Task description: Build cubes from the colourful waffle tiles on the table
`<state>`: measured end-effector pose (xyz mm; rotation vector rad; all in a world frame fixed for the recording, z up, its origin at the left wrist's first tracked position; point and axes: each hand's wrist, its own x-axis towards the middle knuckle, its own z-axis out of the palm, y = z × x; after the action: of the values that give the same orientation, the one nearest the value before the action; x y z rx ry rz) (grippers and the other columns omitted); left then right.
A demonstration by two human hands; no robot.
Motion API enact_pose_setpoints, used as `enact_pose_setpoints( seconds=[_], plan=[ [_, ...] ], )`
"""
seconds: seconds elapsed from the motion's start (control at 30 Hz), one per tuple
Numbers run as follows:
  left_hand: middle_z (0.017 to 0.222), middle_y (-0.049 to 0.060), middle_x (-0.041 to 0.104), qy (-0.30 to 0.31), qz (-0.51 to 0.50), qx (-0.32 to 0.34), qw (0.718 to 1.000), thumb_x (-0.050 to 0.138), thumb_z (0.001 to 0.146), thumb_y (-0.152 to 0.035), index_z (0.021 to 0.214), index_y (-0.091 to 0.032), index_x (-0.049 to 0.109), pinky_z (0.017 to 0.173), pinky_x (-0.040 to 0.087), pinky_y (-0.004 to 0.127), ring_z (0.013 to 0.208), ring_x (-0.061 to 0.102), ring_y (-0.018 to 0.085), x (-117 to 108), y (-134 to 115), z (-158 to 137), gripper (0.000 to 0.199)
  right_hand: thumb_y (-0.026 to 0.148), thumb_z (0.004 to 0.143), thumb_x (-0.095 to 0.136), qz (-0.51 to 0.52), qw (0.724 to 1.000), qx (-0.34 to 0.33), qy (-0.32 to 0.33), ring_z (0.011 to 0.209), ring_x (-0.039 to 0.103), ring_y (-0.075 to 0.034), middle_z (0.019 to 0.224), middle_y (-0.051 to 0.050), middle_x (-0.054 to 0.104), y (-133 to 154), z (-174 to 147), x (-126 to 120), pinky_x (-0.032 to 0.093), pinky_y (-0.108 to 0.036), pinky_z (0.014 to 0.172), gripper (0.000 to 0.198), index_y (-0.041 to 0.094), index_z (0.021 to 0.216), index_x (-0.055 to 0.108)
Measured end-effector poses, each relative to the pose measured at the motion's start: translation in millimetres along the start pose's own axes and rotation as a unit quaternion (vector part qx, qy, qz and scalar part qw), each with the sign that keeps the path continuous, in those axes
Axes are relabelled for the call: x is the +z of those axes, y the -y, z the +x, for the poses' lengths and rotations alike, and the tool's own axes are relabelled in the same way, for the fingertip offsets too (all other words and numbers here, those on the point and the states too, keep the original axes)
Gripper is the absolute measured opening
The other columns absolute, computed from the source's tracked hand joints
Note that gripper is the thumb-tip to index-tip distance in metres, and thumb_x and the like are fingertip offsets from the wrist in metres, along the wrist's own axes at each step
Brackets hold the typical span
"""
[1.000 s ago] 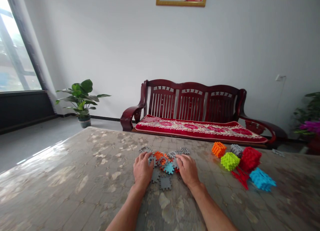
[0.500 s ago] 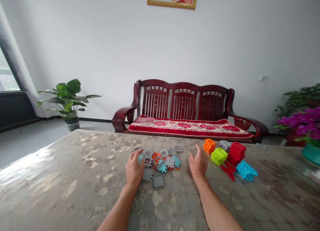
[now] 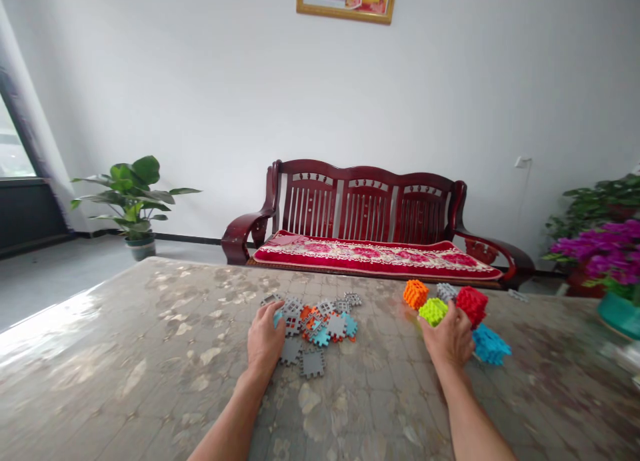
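Note:
My left hand (image 3: 267, 338) lies at the left edge of a pile of flat notched interlocking tiles, fingers stretched over it beside a light blue tile (image 3: 278, 318). The pile holds grey tiles (image 3: 313, 363), orange tiles and light blue tiles (image 3: 321, 334). My right hand (image 3: 450, 341) is over the cluster of bumpy blocks, thumb and fingers apart, close to the lime green block (image 3: 433, 311); whether it touches is unclear. Around it are an orange block (image 3: 415, 294), a grey block (image 3: 447, 291), a red block (image 3: 471, 306) and a blue block (image 3: 491, 345). The red pieces beneath are hidden by the hand.
A patterned cover lies over the table (image 3: 165, 381). Behind it stands a wooden bench (image 3: 370, 208) with a red floral cushion (image 3: 375, 253). Purple flowers in a teal pot (image 3: 620, 314) are at the right. A small grey piece (image 3: 518, 295) lies near the back edge.
My right hand has moved right, from beside the orange block to over the lime green and red blocks. My left hand stays at the tile pile. The view has shifted slightly.

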<state>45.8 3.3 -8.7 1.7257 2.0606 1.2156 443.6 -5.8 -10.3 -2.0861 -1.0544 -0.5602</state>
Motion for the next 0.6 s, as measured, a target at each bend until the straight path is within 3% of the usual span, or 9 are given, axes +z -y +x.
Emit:
enact_pose_setpoints(
  seconds=[0.23, 0.43, 0.6],
  plan=[
    [0.124, 0.006, 0.065, -0.004, -0.009, 0.003, 1.0, 0.05, 0.083, -0.018, 0.115, -0.024, 0.066, 0.101, 0.047, 0.037, 0.114, 0.061, 0.023, 2, 2, -1, 0.036, 0.052, 0.08, 0.059, 0.002, 0.996, 0.038, 0.077, 0.107, 0.059, -0.034, 0.132, -0.019, 0.048, -2, 4, 11, 0.049, -0.044, 0.079, 0.078, 0.02, 0.146, 0.034],
    [0.118, 0.005, 0.068, -0.014, -0.014, 0.008, 1.0, 0.051, 0.082, -0.017, 0.109, -0.026, 0.069, 0.096, 0.049, 0.035, 0.108, 0.063, 0.022, 2, 0, -2, 0.033, 0.043, 0.084, 0.054, -0.031, 0.991, 0.017, 0.128, 0.109, 0.06, -0.033, 0.118, -0.016, 0.059, -2, 9, 10, 0.048, -0.044, 0.081, 0.062, 0.023, 0.141, 0.041],
    [0.119, 0.005, 0.067, 0.001, -0.023, 0.002, 1.0, 0.051, 0.082, -0.017, 0.108, -0.025, 0.07, 0.099, 0.048, 0.036, 0.11, 0.062, 0.022, 3, 1, -1, 0.033, 0.042, 0.083, 0.056, -0.028, 0.988, 0.006, 0.15, 0.111, 0.059, -0.034, 0.119, -0.016, 0.06, 0, 14, 10, 0.049, -0.044, 0.08, 0.065, 0.023, 0.142, 0.04]
  ],
)
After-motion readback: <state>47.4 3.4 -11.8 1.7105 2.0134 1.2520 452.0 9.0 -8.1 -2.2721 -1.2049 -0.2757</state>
